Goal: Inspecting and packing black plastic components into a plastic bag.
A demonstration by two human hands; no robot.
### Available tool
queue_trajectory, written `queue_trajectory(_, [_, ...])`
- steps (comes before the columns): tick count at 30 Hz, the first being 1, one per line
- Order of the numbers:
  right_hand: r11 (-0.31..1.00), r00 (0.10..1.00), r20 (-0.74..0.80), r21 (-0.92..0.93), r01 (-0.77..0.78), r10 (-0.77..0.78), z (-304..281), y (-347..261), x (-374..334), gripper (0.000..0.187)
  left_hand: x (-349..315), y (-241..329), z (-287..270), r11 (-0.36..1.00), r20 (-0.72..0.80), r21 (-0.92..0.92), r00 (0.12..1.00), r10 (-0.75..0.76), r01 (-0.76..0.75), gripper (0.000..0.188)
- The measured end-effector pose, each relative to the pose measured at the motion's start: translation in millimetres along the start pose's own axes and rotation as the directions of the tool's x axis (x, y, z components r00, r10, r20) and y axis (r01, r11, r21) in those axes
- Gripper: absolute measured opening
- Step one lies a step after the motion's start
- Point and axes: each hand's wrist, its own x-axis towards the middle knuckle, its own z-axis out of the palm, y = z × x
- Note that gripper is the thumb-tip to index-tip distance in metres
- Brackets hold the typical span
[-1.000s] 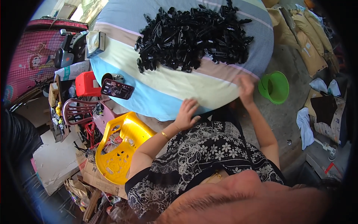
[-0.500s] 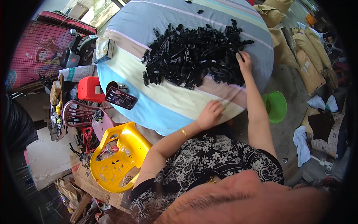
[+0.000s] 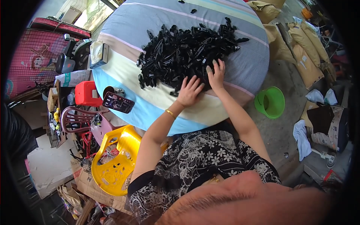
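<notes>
A wide heap of small black plastic parts [image 3: 180, 48] lies on the striped cloth of the round table [image 3: 116, 33]. At the near edge of the heap my left hand [image 3: 190, 91] rests with its fingers spread against the parts. My right hand [image 3: 216, 74] is just to its right and a little farther in, fingers stretched up along the heap's right near side. Neither hand appears to grip a part; what lies beneath the fingertips is hidden. Two loose black pieces [image 3: 193, 11] lie apart at the far side.
A phone [image 3: 118, 102] leans by a metal cup [image 3: 117, 91] at the table's left edge, near a tissue box [image 3: 99, 56]. A yellow chair [image 3: 116, 161] and red stool [image 3: 87, 93] stand left. To the right are a green bucket [image 3: 270, 103] and brown sacks [image 3: 305, 65].
My right hand has moved left from the heap's right edge, and its side of the heap is pushed inward. My left hand has gone forward and left onto the heap's near edge.
</notes>
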Motion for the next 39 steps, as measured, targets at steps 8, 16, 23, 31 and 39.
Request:
queue_trajectory(8, [0.933, 0.978, 0.139, -0.304, 0.190, -0.154, -67.2, 67.4, 104.7, 0.038, -9.4, 11.6, -9.5, 0.979, -0.044, 0.082, 0.982, -0.184, 0.187, 0.034])
queue_trajectory(16, [0.900, 0.879, 0.476, -0.390, 0.196, 0.015, -82.9, 83.2, 98.4, 0.037, -15.6, 55.6, -27.6, 0.712, -0.041, -0.437, 0.779, -0.626, 0.549, 0.022])
queue_trajectory(23, [0.976, 0.887, 0.414, -0.155, -0.153, 0.205, -107.7, 49.8, 27.1, 0.037, -39.8, 57.2, -5.5, 0.190, 0.382, -0.643, 0.526, -0.760, 0.742, 0.023])
queue_trajectory(31, [0.979, 0.788, 0.600, -0.034, 0.199, -0.139, -111.9, 13.4, -14.7, 0.041, -44.2, 54.7, -16.6, 0.846, 0.001, -0.267, 0.878, -0.478, 0.461, 0.023])
queue_trajectory(39, [0.998, 0.788, 0.613, -0.027, -0.056, 0.061, -127.5, 7.0, -20.8, 0.042, -26.3, 67.4, -9.0, 0.870, 0.206, -0.300, 0.917, -0.342, 0.392, 0.035])
